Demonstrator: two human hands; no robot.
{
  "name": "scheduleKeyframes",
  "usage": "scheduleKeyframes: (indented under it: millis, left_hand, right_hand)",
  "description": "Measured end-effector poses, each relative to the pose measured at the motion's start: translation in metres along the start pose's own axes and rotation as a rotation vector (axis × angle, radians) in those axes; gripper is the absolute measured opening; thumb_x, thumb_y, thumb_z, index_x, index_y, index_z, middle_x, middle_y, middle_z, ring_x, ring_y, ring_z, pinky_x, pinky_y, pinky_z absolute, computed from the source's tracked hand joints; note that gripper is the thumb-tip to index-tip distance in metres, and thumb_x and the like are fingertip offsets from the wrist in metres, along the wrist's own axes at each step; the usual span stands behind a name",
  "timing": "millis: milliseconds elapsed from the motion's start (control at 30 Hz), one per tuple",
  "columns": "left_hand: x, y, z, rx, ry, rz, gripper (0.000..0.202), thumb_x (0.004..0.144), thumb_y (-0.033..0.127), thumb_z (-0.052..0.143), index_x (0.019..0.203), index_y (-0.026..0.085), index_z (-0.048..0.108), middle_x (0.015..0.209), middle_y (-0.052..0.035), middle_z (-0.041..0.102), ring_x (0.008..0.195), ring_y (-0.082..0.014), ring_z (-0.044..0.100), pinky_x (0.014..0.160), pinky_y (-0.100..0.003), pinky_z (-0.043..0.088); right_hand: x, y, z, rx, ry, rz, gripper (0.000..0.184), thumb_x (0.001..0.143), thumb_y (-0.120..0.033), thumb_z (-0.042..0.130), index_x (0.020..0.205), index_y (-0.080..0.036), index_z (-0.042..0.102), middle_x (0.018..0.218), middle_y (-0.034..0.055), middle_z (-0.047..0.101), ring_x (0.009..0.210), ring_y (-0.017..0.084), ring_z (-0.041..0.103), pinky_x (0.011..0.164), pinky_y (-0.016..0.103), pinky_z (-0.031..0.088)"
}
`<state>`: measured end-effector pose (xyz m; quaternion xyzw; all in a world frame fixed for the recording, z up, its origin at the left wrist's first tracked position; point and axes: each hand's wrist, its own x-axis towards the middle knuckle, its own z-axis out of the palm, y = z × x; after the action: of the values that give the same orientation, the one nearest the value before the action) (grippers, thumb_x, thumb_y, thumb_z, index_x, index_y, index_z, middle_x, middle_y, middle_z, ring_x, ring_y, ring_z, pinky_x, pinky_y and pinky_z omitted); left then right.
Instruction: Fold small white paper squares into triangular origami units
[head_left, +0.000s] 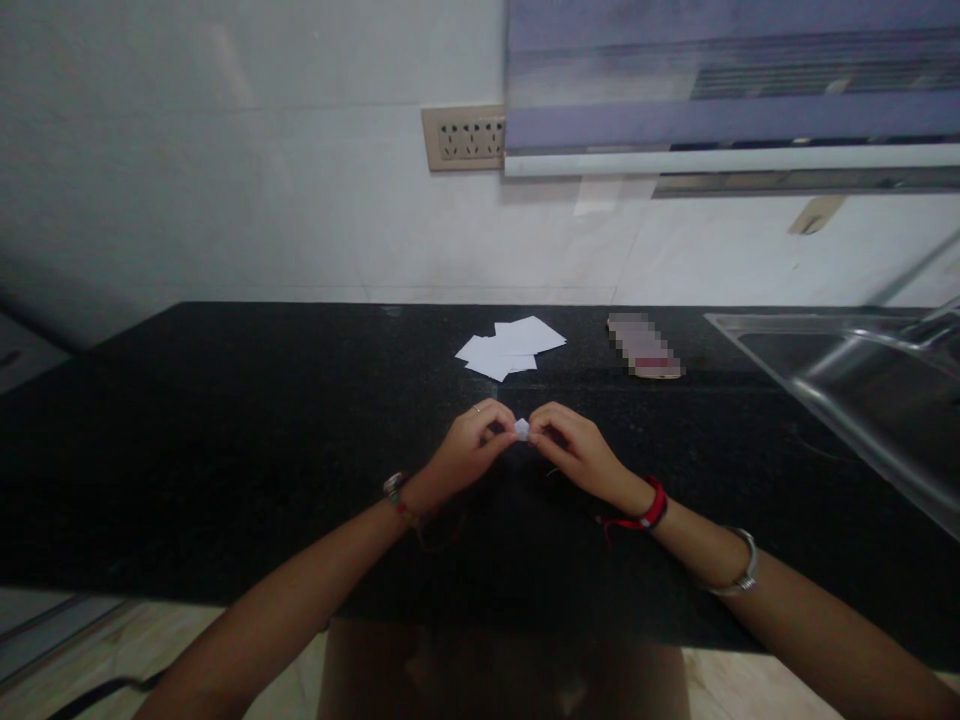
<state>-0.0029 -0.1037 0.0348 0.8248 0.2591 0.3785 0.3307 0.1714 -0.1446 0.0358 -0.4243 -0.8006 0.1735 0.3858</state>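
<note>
Over the middle of a black stone counter (225,440), my left hand (469,445) and my right hand (574,445) meet fingertip to fingertip. Both pinch a tiny folded piece of white paper (522,430) held just above the counter. The fingers of each hand are curled closed around it, so most of the paper is hidden. My left wrist wears a beaded band and my left hand a ring. A red band sits on my right wrist and a metal bangle further up that arm.
A small pile of white paper squares (510,348) lies behind my hands. To its right rests a flat blurred object (645,347). A steel sink (847,390) fills the counter's right end. A wall socket (465,138) and a window blind (731,85) are above.
</note>
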Motion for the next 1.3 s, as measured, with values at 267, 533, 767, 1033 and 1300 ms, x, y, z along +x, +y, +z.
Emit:
scheduleKeyframes:
  millis: [267, 533, 767, 1033, 1300]
  left_hand:
    - [-0.001, -0.006, -0.004, 0.121, -0.027, 0.082, 0.005, 0.076, 0.02, 0.052, 0.075, 0.015, 0.052, 0.081, -0.0028, 0.052, 0.074, -0.0113, 0.049, 0.062, -0.022, 0.041]
    - [-0.003, -0.002, 0.002, 0.23, -0.009, 0.181, 0.003, 0.078, 0.016, 0.048, 0.076, 0.015, 0.051, 0.082, -0.0035, 0.052, 0.077, -0.0115, 0.049, 0.068, -0.024, 0.041]
    - [-0.003, -0.001, 0.002, 0.194, -0.022, 0.205, 0.003, 0.077, 0.014, 0.048, 0.075, 0.015, 0.05, 0.081, -0.0036, 0.053, 0.078, -0.0116, 0.049, 0.068, -0.024, 0.041]
    - [-0.003, 0.001, -0.002, 0.178, -0.02, 0.215, 0.004, 0.078, 0.016, 0.048, 0.076, 0.015, 0.052, 0.083, -0.0042, 0.053, 0.079, -0.0121, 0.05, 0.069, -0.024, 0.042]
    - [-0.003, -0.004, -0.004, 0.197, -0.01, 0.205, 0.008, 0.08, 0.019, 0.047, 0.077, 0.016, 0.054, 0.08, -0.0029, 0.056, 0.077, -0.012, 0.052, 0.07, -0.026, 0.042]
  right_hand:
    - [-0.001, 0.007, -0.004, -0.012, 0.015, -0.057, 0.005, 0.08, -0.017, 0.046, 0.077, -0.016, 0.05, 0.08, 0.0043, 0.052, 0.074, 0.013, 0.049, 0.066, 0.025, 0.039]
    - [-0.001, -0.001, -0.002, -0.035, -0.016, -0.129, 0.004, 0.08, -0.015, 0.045, 0.079, -0.017, 0.048, 0.083, 0.0051, 0.051, 0.078, 0.013, 0.047, 0.068, 0.026, 0.04]
    - [-0.001, -0.003, -0.002, -0.036, -0.061, -0.127, 0.006, 0.081, -0.013, 0.042, 0.079, -0.017, 0.046, 0.081, 0.0047, 0.048, 0.076, 0.013, 0.045, 0.067, 0.025, 0.039]
    - [-0.003, -0.002, -0.004, -0.015, -0.035, -0.132, 0.005, 0.08, -0.016, 0.044, 0.077, -0.017, 0.047, 0.079, 0.0044, 0.05, 0.075, 0.013, 0.048, 0.067, 0.026, 0.041]
    - [-0.005, 0.005, -0.002, 0.232, -0.024, 0.176, 0.013, 0.078, -0.024, 0.05, 0.089, -0.018, 0.052, 0.073, 0.0021, 0.06, 0.06, 0.01, 0.056, 0.053, 0.021, 0.045]
